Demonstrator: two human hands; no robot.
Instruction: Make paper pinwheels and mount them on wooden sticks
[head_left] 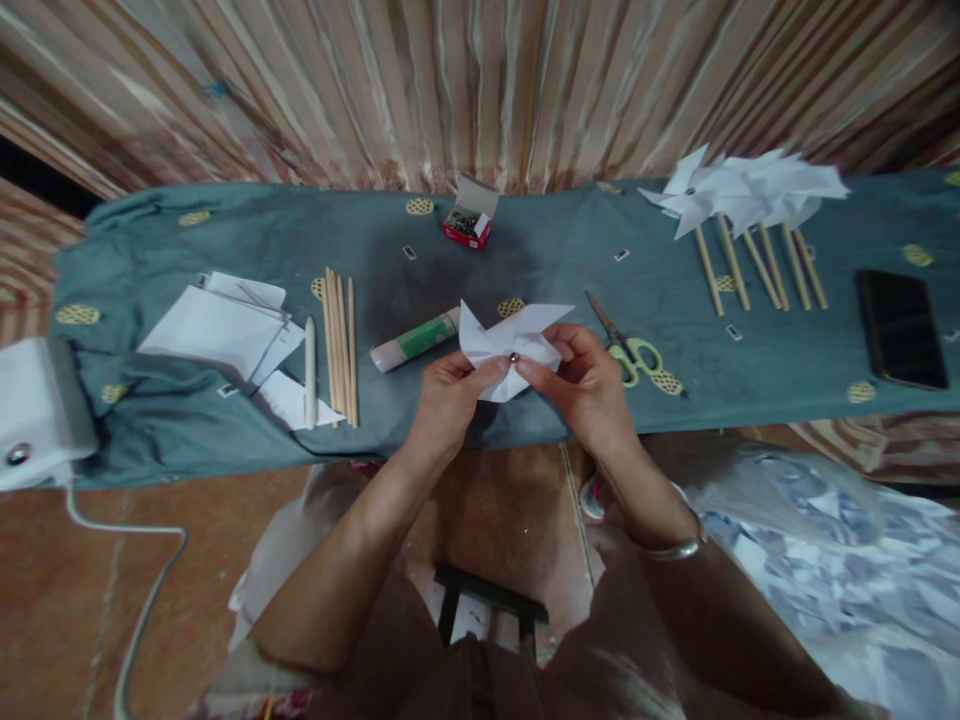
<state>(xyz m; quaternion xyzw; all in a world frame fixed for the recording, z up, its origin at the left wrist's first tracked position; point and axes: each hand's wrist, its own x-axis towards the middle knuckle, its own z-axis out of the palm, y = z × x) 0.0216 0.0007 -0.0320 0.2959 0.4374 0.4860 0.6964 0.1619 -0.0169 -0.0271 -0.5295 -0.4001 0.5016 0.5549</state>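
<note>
A white paper pinwheel [510,335] is held above the front part of the cloth-covered table. At its centre sits a round metal thumbtack [514,358]. My left hand [450,395] pinches the pinwheel's left side, thumb beside the tack. From the right, my right hand [589,385] grips the other side, its thumb also near the tack; the fingers behind the paper are partly hidden. A green and white glue stick [420,340] lies just left of the pinwheel. Scissors [630,350] with light green handles rest right of my right hand.
Wooden sticks [341,350] and a white pen-like tool [310,370] lie beside white paper sheets [217,330]. Behind stands an open red box of tacks [469,225]. Finished pinwheels on sticks [750,190], a phone [900,325] and a white device [41,410] flank them.
</note>
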